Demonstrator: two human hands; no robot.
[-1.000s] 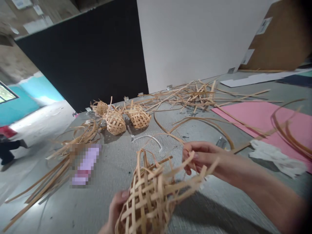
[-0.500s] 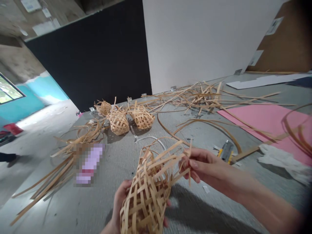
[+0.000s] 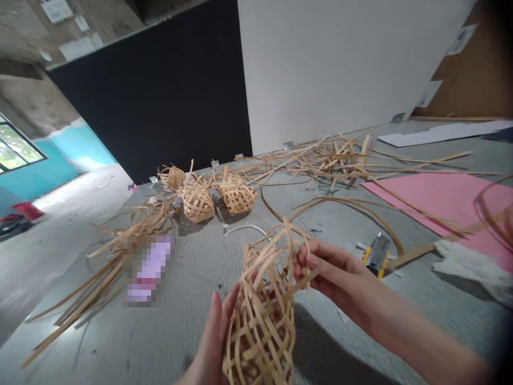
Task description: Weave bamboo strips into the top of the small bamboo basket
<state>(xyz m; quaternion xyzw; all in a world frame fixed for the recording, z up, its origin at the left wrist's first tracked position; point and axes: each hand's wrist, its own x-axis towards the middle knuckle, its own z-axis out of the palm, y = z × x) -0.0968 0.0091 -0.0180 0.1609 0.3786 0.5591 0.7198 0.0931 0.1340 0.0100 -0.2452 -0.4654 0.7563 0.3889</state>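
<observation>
I hold a half-woven basket (image 3: 262,315) of pale bamboo strips upright over the grey table (image 3: 180,299). My left hand (image 3: 212,342) cups its left side from below, fingers pressed against the weave. My right hand (image 3: 324,267) pinches loose strip ends at the basket's open top, bending them inward into an arch. Three finished small woven baskets (image 3: 198,202), (image 3: 236,193), (image 3: 173,177) lie at the far left of the table.
Loose bamboo strips (image 3: 332,155) are piled at the back, and more strips (image 3: 116,246) lie at the left. A pink mat (image 3: 433,198) and white cloth (image 3: 473,262) sit at the right. A yellow utility knife (image 3: 374,255) lies by my right wrist. A blurred purple object (image 3: 148,267) rests left.
The basket has swung upright and moved right. My right hand has gathered the splayed strip ends and curled them inward over the opening. My left hand shifted up along the basket's side.
</observation>
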